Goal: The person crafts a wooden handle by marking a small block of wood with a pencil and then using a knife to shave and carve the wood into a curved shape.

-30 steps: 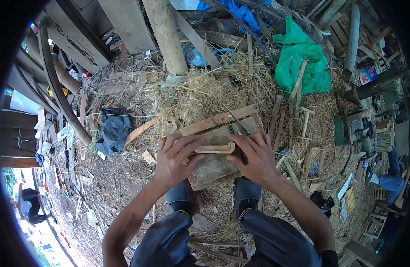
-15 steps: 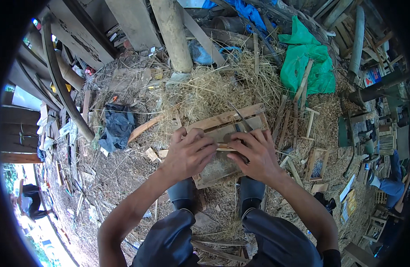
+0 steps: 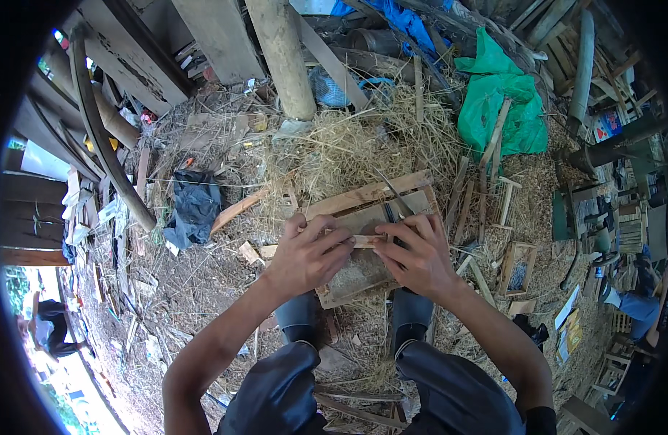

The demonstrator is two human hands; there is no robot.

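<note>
My left hand (image 3: 311, 254) and my right hand (image 3: 419, 255) are close together above a wooden board (image 3: 359, 279) by my boots. A short, pale wooden strip (image 3: 364, 241) spans the gap, its ends pinched in the fingers of both hands. A curved metal blade (image 3: 394, 192) runs up and leftward from behind my right fingers; whether that hand grips it or it lies on the board cannot be made out. Beside the blade is a thin dark stick-like thing (image 3: 389, 212). A wooden plank (image 3: 370, 193) edges the board's far side.
Straw (image 3: 341, 148) and wood scraps litter the ground. At far right lies a green plastic bag (image 3: 502, 109); a black plastic sheet (image 3: 193, 206) is at left. A small wooden box (image 3: 519, 268) with metal bits stands to the right. A post (image 3: 280, 58) rises ahead. Other people are at both edges.
The strip between my hands has turned slightly, showing a broader pale face. My fingers have shifted a little around it, and the board and the blade look the same.
</note>
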